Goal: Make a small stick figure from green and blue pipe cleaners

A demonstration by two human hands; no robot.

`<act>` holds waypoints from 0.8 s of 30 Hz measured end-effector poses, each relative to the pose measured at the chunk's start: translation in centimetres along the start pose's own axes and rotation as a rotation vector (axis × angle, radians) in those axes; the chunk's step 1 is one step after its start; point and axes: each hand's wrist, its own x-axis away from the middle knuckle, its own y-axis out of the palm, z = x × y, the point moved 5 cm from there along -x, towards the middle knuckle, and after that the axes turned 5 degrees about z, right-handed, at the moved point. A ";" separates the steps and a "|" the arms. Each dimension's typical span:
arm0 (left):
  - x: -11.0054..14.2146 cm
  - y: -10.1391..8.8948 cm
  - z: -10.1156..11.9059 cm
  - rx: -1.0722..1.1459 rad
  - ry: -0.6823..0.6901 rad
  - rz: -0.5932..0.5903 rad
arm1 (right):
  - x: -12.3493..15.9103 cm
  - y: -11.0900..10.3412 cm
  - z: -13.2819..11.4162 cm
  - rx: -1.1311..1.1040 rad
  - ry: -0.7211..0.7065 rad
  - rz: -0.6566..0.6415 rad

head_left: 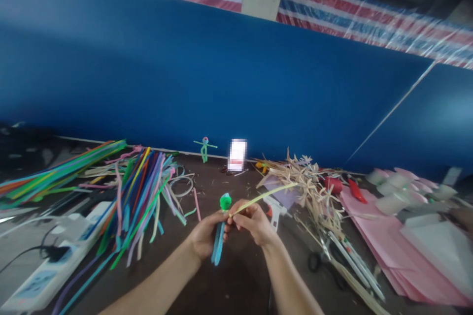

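My left hand [207, 234] is closed round a small pipe-cleaner figure [219, 243] with a green curled head and two light blue strands hanging below. Pinched in the fingers of my right hand [254, 224] is a pale yellow pipe cleaner [271, 192], whose long end sticks out up and to the right. Its other end meets the figure just under the head; the exact contact is hidden by my fingers. A finished-looking pipe-cleaner doll [205, 149], green with a pink and blue head, stands by the blue wall.
Bundles of coloured pipe cleaners [142, 197] and a white power strip [55, 266] lie left. To the right are straw-coloured flowers [303, 177], a white glue gun [275, 210], scissors [320, 256], pink sheets [391, 246] and several white rolls [391, 202]. A blurred bright screen [237, 154] stands behind.
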 end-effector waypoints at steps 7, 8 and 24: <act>-0.2 0.3 -0.1 0.045 -0.016 0.023 | -0.4 -0.8 0.0 0.115 -0.060 0.134; -0.2 0.3 0.0 0.046 0.004 0.027 | -0.4 -0.9 0.1 0.110 -0.069 0.155; -0.5 -0.2 0.7 -0.047 0.222 0.134 | -0.9 -1.4 2.3 -0.024 -0.101 0.305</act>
